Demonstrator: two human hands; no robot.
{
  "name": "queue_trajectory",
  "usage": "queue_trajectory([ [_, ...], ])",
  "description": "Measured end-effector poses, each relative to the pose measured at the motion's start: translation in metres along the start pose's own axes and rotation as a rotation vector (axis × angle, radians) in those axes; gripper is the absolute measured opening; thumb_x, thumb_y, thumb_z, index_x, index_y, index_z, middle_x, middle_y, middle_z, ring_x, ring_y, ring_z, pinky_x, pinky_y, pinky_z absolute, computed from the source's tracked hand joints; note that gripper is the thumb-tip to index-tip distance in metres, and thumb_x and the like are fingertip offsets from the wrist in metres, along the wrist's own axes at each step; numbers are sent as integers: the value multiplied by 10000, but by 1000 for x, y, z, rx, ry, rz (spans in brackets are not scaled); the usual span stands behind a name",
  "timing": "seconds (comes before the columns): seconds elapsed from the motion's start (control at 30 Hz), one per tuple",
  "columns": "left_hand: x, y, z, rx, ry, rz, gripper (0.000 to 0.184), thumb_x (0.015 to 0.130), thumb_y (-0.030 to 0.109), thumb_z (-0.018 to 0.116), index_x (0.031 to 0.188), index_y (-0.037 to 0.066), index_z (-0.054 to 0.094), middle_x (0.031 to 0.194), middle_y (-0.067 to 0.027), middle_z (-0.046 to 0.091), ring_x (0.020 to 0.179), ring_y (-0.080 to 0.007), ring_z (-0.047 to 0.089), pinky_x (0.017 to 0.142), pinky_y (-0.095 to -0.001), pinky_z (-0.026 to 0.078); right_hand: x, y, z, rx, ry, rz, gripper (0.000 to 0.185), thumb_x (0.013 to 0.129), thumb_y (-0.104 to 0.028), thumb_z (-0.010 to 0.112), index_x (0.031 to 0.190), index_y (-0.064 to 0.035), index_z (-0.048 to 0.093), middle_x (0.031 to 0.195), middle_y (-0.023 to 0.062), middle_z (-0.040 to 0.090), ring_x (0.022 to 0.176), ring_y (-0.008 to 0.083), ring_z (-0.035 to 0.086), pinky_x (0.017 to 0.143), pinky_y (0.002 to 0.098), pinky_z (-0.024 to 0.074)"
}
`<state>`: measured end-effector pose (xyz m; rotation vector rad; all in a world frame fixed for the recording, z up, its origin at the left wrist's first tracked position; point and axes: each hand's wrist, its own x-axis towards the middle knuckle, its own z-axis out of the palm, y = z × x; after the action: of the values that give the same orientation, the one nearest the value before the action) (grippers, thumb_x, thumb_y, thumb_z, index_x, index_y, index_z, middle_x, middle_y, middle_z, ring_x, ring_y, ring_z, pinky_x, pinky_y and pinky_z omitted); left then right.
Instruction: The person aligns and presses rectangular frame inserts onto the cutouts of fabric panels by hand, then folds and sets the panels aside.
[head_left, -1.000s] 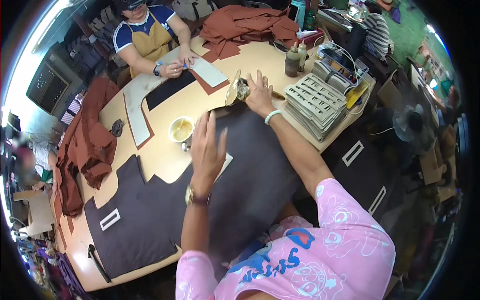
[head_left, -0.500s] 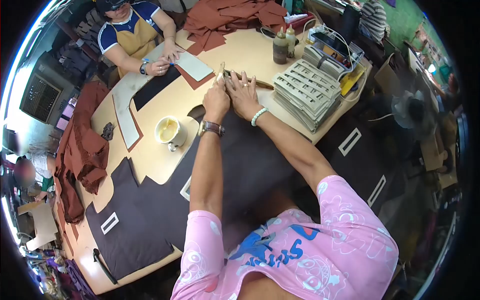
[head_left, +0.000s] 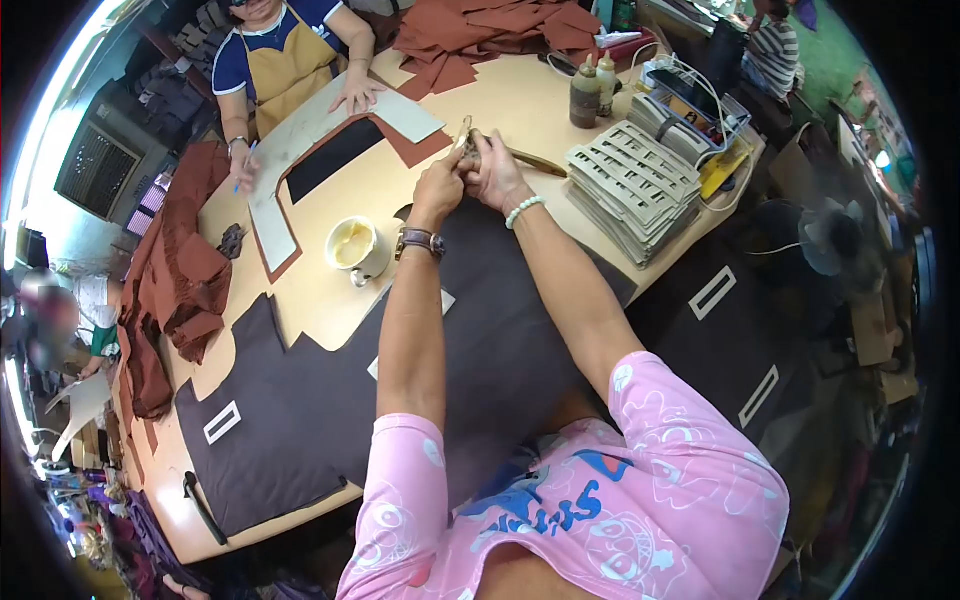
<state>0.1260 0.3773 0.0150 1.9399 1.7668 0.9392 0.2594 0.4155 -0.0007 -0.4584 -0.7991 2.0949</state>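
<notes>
My left hand (head_left: 440, 190) is closed, and a narrow pale thing (head_left: 466, 130) sticks up beyond its fingers; I cannot make out its kind. My right hand (head_left: 497, 177) has its fingers curled in against the left hand's fingertips, and what they pinch is hidden. Both hands are above the far edge of a large dark sheet of material (head_left: 490, 330). Just right of the right hand lies a brown, slightly curved strip (head_left: 540, 163). A white cup (head_left: 357, 250) with a yellowish paste inside stands left of my left hand.
White rectangular frames (head_left: 223, 423) lie on the dark material. Pale slotted boards (head_left: 632, 185) are stacked at right, near squeeze bottles (head_left: 584, 97). Opposite, a co-worker (head_left: 285, 65) holds a pen at a pale template (head_left: 272, 215). Red-brown pieces (head_left: 490, 35) are heaped behind.
My right hand's fingers, spread flat before, have curled in to meet my left hand. The co-worker's pen hand has moved down to the template's outer left edge. The whole view has shifted slightly.
</notes>
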Motion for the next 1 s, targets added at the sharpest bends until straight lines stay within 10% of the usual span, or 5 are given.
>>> queue_trajectory([
  [0.47,-7,26,-9,127,-57,-113,366,880,140,482,1235,181,560,1057,-186,630,985,-318,610,838,-374,462,-53,13,24,-280,159,191,698,834,-752,99,1435,-399,138,583,60,517,437,105,359,436,241,269],
  [0.6,-1,16,-4,105,-48,-82,360,886,144,475,1234,178,561,1058,-202,624,987,-324,608,836,-373,461,-50,-11,1,-195,102,314,644,889,-653,184,1427,-305,245,709,111,592,479,111,371,491,274,342],
  [0.73,-2,13,-6,108,-72,-60,382,888,198,439,1254,235,543,1035,-198,630,952,-369,605,819,-450,472,-23,-49,2,-640,107,494,422,911,-372,324,1243,-132,427,742,125,638,458,121,426,417,272,371],
  [1.0,-15,33,-8,237,-31,-83,420,870,150,440,1273,242,513,999,-197,634,913,-380,610,784,-467,475,-18,-57,48,-2181,78,61,354,782,-270,535,1069,-64,537,750,101,668,580,213,633,505,357,491],
])
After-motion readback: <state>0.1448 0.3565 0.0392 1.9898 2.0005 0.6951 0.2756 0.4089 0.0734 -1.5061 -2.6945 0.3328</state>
